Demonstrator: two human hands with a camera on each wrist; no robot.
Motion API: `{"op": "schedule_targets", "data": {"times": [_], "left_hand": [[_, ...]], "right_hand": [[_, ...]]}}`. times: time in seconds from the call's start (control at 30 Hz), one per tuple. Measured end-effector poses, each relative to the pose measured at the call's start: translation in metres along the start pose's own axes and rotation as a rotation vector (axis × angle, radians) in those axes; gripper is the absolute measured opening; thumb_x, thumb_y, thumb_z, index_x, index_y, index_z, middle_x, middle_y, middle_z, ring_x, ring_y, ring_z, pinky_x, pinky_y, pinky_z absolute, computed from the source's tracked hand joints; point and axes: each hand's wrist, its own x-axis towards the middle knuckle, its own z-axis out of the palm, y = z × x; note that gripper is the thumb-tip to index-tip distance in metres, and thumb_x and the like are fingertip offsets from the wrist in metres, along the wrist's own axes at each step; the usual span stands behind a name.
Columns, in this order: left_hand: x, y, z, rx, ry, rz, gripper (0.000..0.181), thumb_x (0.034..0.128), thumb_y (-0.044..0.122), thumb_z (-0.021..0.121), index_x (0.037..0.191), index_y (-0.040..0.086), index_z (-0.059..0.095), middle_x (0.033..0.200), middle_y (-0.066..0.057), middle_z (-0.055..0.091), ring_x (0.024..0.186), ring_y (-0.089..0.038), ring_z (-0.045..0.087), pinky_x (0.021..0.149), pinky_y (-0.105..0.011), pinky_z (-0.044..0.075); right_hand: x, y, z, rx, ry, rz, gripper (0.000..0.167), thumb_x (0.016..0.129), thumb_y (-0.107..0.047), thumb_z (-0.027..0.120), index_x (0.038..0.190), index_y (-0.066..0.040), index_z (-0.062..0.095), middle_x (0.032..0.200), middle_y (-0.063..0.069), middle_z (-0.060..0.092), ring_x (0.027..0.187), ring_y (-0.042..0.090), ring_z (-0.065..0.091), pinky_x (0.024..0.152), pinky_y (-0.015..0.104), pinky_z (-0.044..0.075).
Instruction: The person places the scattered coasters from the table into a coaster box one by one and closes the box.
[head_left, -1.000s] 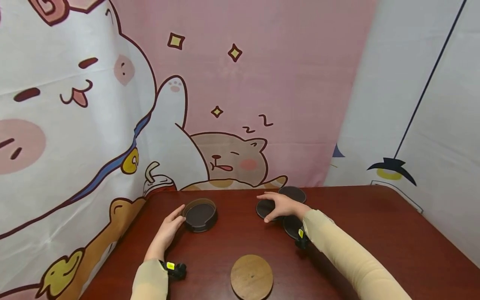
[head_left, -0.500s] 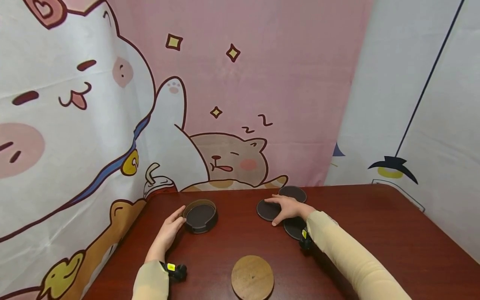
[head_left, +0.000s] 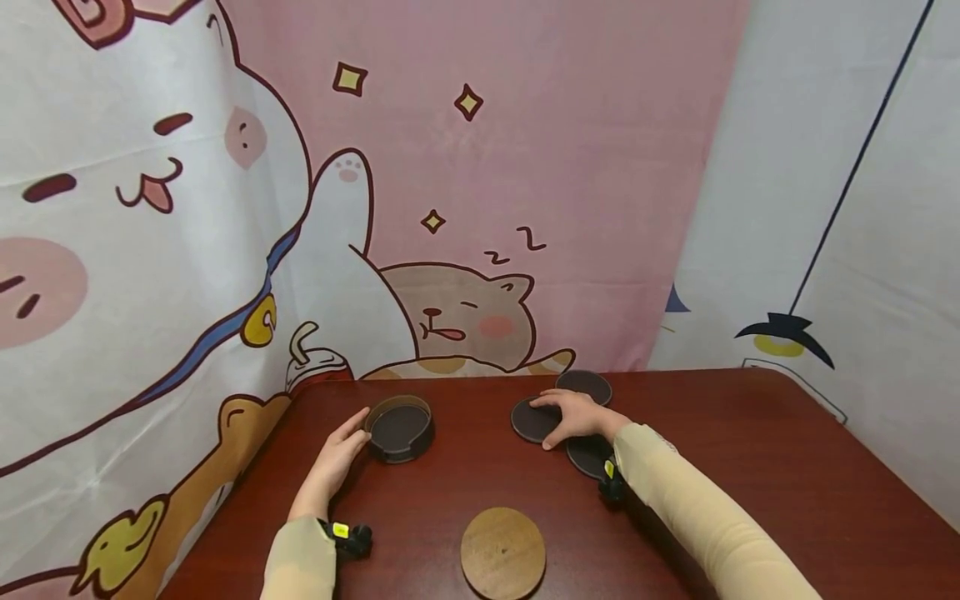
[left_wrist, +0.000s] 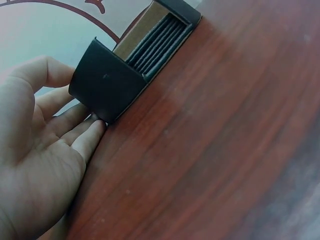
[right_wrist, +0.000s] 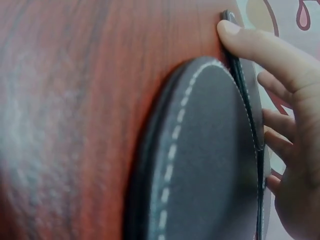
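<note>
My left hand lies along the left side of a round black coaster holder, fingertips touching its outer wall. In the left wrist view, several dark coasters are stacked inside the holder, seen through its side notch. My right hand is over a black coaster lying on the table. Its fingers rest near the top of that coaster and the thumb touches the edge. A nearer coaster with white stitching fills the middle of the right wrist view. Part of the touched coaster is hidden behind the fingers.
Another black coaster lies behind the right hand and one lies in front, partly under the wrist. A round wooden disc sits near the front of the brown table. A cartoon-printed cloth hangs behind the table.
Over the last second my right hand has shifted slightly right and its fingers have come down onto the left coaster. In the last half second it barely moves. My left hand stays at the holder.
</note>
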Motion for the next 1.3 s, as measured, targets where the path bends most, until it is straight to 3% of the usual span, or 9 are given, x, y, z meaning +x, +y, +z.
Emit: {"op": "schedule_targets", "data": {"times": [0.23,0.63,1.0,1.3], "left_hand": [[0.005,-0.005,0.0,-0.019,0.013,0.001,0.058,0.0936,0.002,0.045,0.15,0.002,0.033,0.156,-0.017,0.024,0.141,-0.028,0.021,0.113,-0.045,0.023],[0.005,-0.005,0.0,-0.039,0.003,0.007,0.058,0.0955,0.002,0.044,0.151,0.002,0.03,0.157,-0.018,0.02,0.14,-0.029,0.02,0.113,-0.045,0.021],[0.007,-0.005,-0.001,-0.034,-0.005,0.013,0.062,0.0947,0.002,0.043,0.154,0.005,0.023,0.155,-0.022,0.024,0.141,-0.031,0.024,0.113,-0.046,0.022],[0.005,-0.005,0.001,-0.009,0.015,0.011,0.059,0.093,0.004,0.044,0.15,0.002,0.032,0.157,-0.018,0.022,0.142,-0.032,0.019,0.113,-0.048,0.022]], "right_hand": [[0.001,0.003,-0.004,0.071,0.05,0.008,0.08,0.067,-0.043,0.084,0.137,-0.016,0.056,0.145,0.016,0.043,0.135,0.038,0.034,0.106,0.059,0.028],[0.005,-0.018,-0.041,0.105,0.136,-0.005,0.081,0.063,-0.041,0.087,0.135,-0.016,0.059,0.142,0.016,0.046,0.123,0.033,0.046,0.097,0.049,0.04],[0.008,-0.038,-0.066,0.039,0.154,-0.031,0.077,0.064,-0.043,0.084,0.131,-0.011,0.062,0.143,0.021,0.044,0.129,0.037,0.041,0.102,0.051,0.037],[0.012,-0.046,-0.076,0.029,0.147,-0.036,0.076,0.064,-0.041,0.084,0.131,-0.012,0.062,0.144,0.022,0.042,0.131,0.037,0.04,0.103,0.051,0.036]]}}
